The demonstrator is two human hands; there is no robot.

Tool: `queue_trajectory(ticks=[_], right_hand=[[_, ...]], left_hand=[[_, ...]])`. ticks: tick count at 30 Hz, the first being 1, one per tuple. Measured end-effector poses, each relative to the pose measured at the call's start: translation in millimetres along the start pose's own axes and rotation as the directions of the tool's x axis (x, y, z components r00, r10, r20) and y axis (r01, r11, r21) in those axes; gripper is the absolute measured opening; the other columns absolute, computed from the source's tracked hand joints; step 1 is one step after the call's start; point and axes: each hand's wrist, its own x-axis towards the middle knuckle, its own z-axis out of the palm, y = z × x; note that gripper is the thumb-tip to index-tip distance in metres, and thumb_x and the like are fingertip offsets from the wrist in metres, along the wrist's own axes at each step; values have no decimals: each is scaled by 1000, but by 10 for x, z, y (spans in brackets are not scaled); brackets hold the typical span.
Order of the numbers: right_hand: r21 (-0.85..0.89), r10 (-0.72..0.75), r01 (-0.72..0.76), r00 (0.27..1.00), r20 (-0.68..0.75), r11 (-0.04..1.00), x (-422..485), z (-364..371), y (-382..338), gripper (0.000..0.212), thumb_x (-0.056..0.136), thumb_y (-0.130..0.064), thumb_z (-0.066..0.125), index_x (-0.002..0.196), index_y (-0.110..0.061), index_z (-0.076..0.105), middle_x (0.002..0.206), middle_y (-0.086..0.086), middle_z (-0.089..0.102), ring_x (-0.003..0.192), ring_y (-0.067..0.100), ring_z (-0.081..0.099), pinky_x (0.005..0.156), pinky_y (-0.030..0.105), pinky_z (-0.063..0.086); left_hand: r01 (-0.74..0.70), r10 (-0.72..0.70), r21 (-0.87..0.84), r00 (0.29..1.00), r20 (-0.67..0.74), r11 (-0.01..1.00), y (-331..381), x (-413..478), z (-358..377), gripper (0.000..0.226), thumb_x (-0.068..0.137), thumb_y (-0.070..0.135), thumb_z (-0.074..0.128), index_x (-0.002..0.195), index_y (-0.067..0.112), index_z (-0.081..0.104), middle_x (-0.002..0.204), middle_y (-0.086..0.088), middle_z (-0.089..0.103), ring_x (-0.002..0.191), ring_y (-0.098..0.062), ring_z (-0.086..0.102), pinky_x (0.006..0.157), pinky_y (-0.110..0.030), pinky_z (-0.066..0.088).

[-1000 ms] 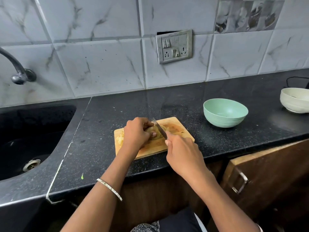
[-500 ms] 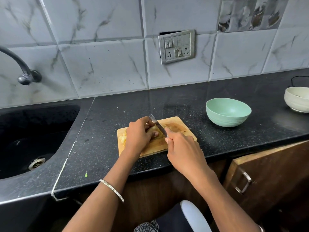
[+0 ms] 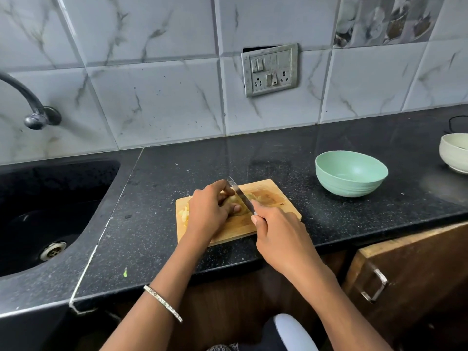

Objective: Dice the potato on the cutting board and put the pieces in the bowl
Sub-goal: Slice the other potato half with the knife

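The wooden cutting board (image 3: 238, 229) lies on the black speckled surface (image 3: 266, 158), near its front edge; the potato (image 3: 232, 199) sits on the middle of the board, mostly hidden under the left hand (image 3: 209, 211). That hand is curled over the potato, fingers on its far side and thumb on its near side, pinning it down; the right hand (image 3: 281, 234) is wrapped round the handle of a knife (image 3: 240, 195), its forefinger lying along the top. The blade slants away to the far left and rests across the potato, just right of the left fingers; how deep it has gone in I cannot tell. A few pale cut pieces (image 3: 184, 215) lie at the left end of the board, beside the left wrist. The green bowl (image 3: 350, 190) stands on the surface to the far right of the board, apart from it; it looks bare inside. A white bowl (image 3: 453, 153) shows at the right edge; a dark sink (image 3: 50, 198) with a tap (image 3: 33, 107) lies to the left; a thin bangle (image 3: 163, 302) circles the left forearm.
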Motion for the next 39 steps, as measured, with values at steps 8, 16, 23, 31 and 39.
queue_trajectory(ticks=[8, 16, 23, 31, 39], right_hand=[[-47, 24, -24, 1000, 8, 999, 197, 154, -81, 46, 107, -29, 41, 153, -32, 38, 120, 8, 65, 111, 34, 60, 71, 35, 39], [-110, 33, -29, 999, 34, 993, -109, 83, -30, 52, 107, -29, 42, 157, -36, 29, 124, 5, 65, 113, 34, 61, 74, 38, 43], [-123, 44, -37, 997, 56, 992, 118, 130, -86, 50, 102, -22, 50, 151, -30, 40, 120, 8, 63, 108, 34, 62, 69, 35, 40], [-158, 45, -31, 995, 87, 987, -3, 147, -34, 59, 102, -18, 49, 156, -32, 31, 122, 8, 61, 111, 34, 61, 73, 38, 45], [-111, 42, -32, 995, 90, 993, -44, 107, -16, 49, 106, -31, 42, 154, -34, 36, 120, 8, 65, 110, 36, 62, 73, 38, 43]], left_hand=[[-7, 7, -16, 1000, -20, 1000, -37, 15, 13, 27, 70, 30, 86, 92, 24, 71, 79, 9, 73, 85, -15, 69, 81, -33, 52], [22, -23, -33, 999, -31, 999, -3, 21, 16, 27, 68, 27, 87, 88, 26, 71, 80, 6, 74, 85, -15, 68, 81, -34, 53], [41, -41, -39, 999, -13, 998, -27, 48, 21, 28, 66, 29, 88, 89, 27, 71, 76, 6, 73, 83, -14, 69, 80, -32, 53], [40, -40, -15, 999, -1, 999, -14, 63, 21, 31, 66, 33, 89, 89, 27, 70, 78, 3, 74, 84, -16, 68, 80, -34, 54], [36, -37, -31, 999, -11, 999, -2, 15, 27, 30, 69, 29, 88, 92, 24, 69, 80, 0, 74, 84, -18, 69, 82, -35, 54]])
